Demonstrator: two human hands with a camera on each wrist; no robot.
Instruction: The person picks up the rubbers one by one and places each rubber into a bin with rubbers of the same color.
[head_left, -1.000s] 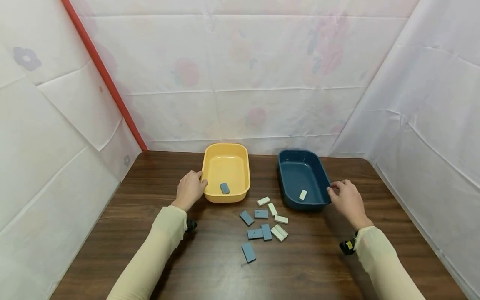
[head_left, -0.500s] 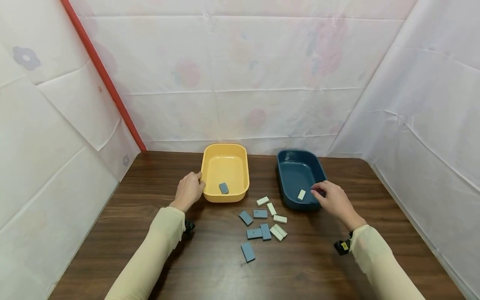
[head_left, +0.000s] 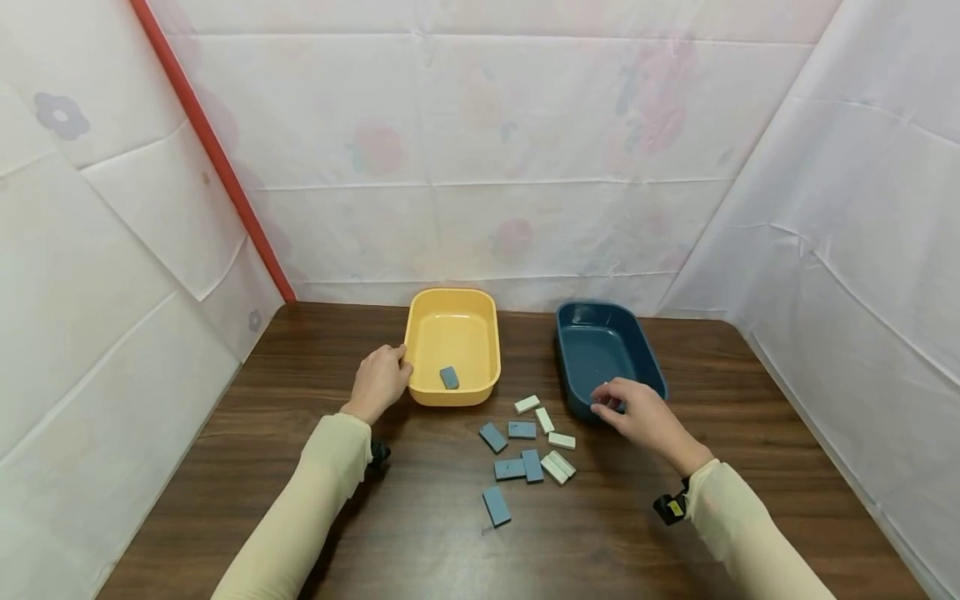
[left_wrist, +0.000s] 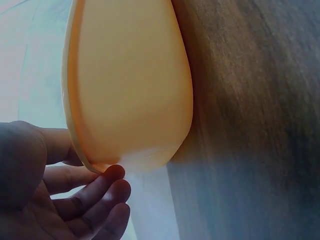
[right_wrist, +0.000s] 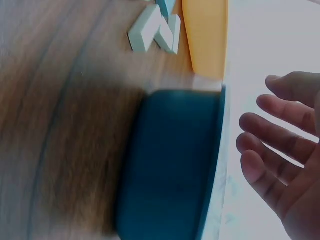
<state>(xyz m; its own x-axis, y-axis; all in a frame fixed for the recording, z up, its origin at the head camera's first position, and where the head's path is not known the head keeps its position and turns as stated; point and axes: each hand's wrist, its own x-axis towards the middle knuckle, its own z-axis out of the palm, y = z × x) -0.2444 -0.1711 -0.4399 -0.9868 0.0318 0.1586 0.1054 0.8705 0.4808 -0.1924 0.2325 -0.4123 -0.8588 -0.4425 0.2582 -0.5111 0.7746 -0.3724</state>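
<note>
My left hand [head_left: 378, 382] grips the near left rim of a yellow plastic tub [head_left: 452, 342]; in the left wrist view the thumb and fingers meet at that tub's edge. A grey-blue domino-like block [head_left: 449, 377] lies inside it. My right hand [head_left: 637, 415] hovers over the near edge of a dark blue tub [head_left: 597, 350], its fingers loosely bent. In the right wrist view the fingers [right_wrist: 280, 135] are spread with nothing between them. The near part of the blue tub's inside is hidden behind this hand.
Several cream blocks [head_left: 562, 441] and several grey-blue blocks [head_left: 496, 506] lie loose on the brown wooden table [head_left: 420, 533], in front of the two tubs. White patterned sheeting [head_left: 465, 167] closes off the back and both sides.
My right hand has moved left from the blue tub's right rim to over its near edge, covering the cream block seen inside earlier. The left hand stays at the yellow tub.
</note>
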